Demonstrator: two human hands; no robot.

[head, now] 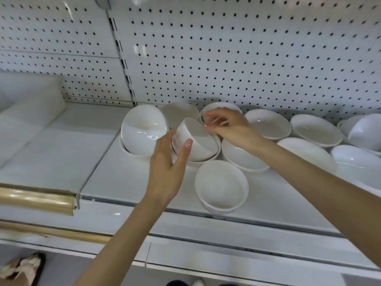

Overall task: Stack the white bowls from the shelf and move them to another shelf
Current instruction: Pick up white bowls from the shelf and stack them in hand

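- A tan shoe-like object (22, 267) shows at the bottom left corner, below the shelf's front rail.
- The white shelf (127, 178) spans the view. A gold-coloured strip (37, 199) runs along the front edge of its left section.
- A front bowl (221, 186) stands upright, mouth up, near the shelf's front edge, between the two forearms and just in front of the held bowl.
- The left hand (169, 164) is half open and cups the held bowl's near left side, with the thumb flat on its outer wall and the fingers behind it.
- The tilted bowl (198, 141) sits mid-shelf, nested in a lower bowl (214, 156). It leans so that its mouth faces up and to the right and its foot points up and to the left.
- The right hand (233, 129) reaches in from the right, its curled fingertips pinching the tilted bowl's far rim.
- A leaning bowl (144, 129) crowds the left side and a shallow bowl (243, 157) sits just beside it on the right.
- More white bowls (268, 124) line the back and right, some propped on others.
- Translucent plastic containers (31, 104) fill the far left.
- A white pegboard (226, 48) backs the shelf.
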